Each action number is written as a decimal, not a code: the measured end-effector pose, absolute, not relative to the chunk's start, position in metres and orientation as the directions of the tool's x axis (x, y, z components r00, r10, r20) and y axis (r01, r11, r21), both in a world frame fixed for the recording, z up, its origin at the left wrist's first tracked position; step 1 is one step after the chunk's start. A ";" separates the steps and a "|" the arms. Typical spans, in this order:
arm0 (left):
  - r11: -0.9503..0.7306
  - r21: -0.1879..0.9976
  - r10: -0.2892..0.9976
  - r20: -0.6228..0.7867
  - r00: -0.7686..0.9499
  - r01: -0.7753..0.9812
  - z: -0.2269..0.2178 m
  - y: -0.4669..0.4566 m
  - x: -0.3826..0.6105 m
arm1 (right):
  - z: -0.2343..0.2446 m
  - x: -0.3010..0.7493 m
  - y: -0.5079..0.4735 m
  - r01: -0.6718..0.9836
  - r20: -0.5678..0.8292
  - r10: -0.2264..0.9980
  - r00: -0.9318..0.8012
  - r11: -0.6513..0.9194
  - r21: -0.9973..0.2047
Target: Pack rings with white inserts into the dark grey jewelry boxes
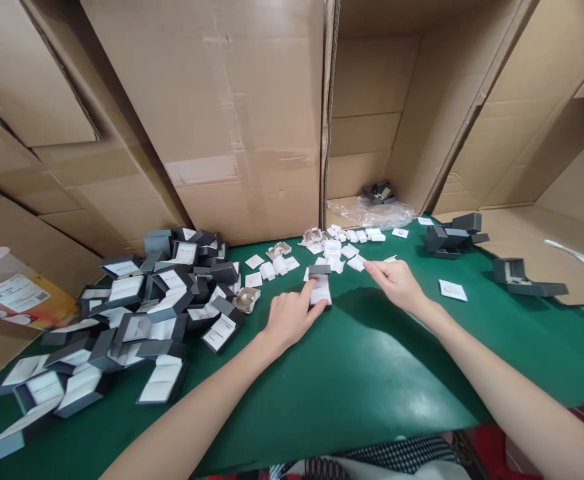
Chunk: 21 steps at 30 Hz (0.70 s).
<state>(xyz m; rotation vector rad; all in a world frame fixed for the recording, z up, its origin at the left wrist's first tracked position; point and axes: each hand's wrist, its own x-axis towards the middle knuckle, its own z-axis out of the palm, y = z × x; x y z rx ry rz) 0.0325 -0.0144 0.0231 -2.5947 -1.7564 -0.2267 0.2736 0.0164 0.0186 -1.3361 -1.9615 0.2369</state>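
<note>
My left hand grips a small grey hinged jewellery box on the green table. Its lid stands open towards the back, and a white lining shows inside. The index finger reaches to the lining and the thumb lies along the near end. To the right, my right hand is closed in a pinch just above the table. Its fingertips meet the edge of a small white insert; whether they hold it or something hidden, I cannot make out. Behind both hands lie several loose white inserts.
A heap of opened grey boxes with white linings covers the left side, beside a labelled tub. More dark boxes stand at right near a white card. Large cartons line the back; clear plastic lies in one.
</note>
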 end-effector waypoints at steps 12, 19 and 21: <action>-0.408 0.261 0.912 0.160 0.378 0.875 0.022 -0.013 0.026 | 0.033 0.332 0.028 0.869 0.343 0.939 -0.035 0.198 -0.454; -0.422 0.498 0.899 0.335 0.281 0.758 0.016 -0.008 0.022 | 0.029 0.346 0.029 0.945 -0.028 0.974 0.226 -0.226 -0.236; -0.430 0.536 0.894 0.362 0.263 0.726 0.014 -0.006 0.021 | 0.026 0.342 0.031 0.955 -0.074 0.986 0.151 -0.165 -0.247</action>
